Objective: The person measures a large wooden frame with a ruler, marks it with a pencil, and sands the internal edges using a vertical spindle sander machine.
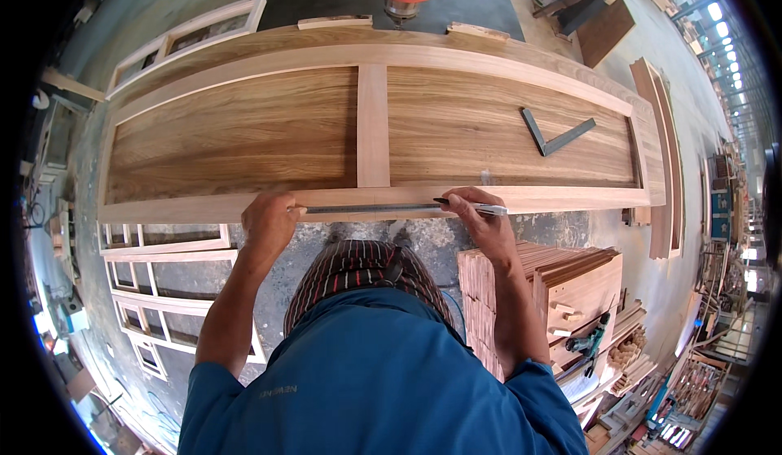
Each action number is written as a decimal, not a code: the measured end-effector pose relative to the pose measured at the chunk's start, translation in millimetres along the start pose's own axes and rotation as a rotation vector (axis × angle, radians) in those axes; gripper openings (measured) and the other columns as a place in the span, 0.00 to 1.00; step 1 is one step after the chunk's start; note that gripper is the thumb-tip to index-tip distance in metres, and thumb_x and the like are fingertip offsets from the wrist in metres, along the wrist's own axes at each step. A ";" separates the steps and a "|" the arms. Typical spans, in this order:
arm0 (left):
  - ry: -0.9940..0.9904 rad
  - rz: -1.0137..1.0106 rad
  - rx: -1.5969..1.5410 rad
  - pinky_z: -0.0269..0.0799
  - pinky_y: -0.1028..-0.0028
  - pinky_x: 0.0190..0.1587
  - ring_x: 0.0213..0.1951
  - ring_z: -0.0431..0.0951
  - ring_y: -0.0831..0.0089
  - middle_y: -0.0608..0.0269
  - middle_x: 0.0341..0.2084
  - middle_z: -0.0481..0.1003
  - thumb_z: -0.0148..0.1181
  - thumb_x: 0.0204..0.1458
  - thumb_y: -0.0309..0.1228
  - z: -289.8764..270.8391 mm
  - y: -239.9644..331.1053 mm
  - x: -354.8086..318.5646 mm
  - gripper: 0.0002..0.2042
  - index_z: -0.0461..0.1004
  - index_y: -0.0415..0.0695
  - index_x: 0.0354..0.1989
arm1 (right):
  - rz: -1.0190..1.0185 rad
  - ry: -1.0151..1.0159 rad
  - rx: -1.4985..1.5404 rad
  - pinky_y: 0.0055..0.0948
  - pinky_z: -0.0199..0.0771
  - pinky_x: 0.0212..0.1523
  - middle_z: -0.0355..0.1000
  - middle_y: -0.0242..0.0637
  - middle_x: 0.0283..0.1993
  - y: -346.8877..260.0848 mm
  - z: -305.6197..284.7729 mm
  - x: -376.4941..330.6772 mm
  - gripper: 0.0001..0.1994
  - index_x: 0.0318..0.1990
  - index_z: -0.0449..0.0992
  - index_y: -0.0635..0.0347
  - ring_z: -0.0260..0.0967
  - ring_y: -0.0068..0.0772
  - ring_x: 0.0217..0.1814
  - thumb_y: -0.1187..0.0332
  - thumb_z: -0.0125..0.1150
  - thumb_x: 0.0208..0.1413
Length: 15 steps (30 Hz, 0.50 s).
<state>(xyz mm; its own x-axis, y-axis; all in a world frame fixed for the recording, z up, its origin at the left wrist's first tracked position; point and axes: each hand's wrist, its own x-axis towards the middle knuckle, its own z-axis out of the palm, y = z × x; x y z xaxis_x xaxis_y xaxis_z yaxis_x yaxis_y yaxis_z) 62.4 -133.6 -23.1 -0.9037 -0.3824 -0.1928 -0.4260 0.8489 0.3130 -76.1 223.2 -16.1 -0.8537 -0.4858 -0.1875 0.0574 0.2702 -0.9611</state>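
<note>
Pale timber frames a long wooden door panel (366,129) lying flat across the bench, seen from the head view. On its near rail lies a steel ruler (371,208). The left hand (269,220) presses fingers down on the ruler's left end, curled and flat, pinning it. The right hand (476,211) pinches a pen (476,206) at the ruler's right end, tip to the rail. The ruler looks thin, stiff and prone to sliding, so downward pressure probably suits it best. A metal square (555,136) rests beyond the ruler, on the panel's right half.
</note>
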 end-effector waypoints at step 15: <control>0.058 0.034 -0.018 0.73 0.49 0.45 0.42 0.80 0.46 0.48 0.33 0.81 0.71 0.51 0.37 1.1 1.0 -2.5 0.11 0.81 0.42 0.31 | -0.054 0.058 -0.153 0.23 0.77 0.43 0.83 0.38 0.37 33.2 9.3 -7.1 0.09 0.45 0.82 0.67 0.79 0.22 0.41 0.70 0.62 0.66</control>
<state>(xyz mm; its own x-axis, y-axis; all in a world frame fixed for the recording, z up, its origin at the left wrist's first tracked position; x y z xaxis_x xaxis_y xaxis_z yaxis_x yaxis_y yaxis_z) 64.2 -131.4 -23.4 -0.9182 -0.3749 -0.1276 -0.3957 0.8551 0.3349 -63.3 227.9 -48.5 -0.8820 -0.4555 -0.1206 -0.0647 0.3706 -0.9266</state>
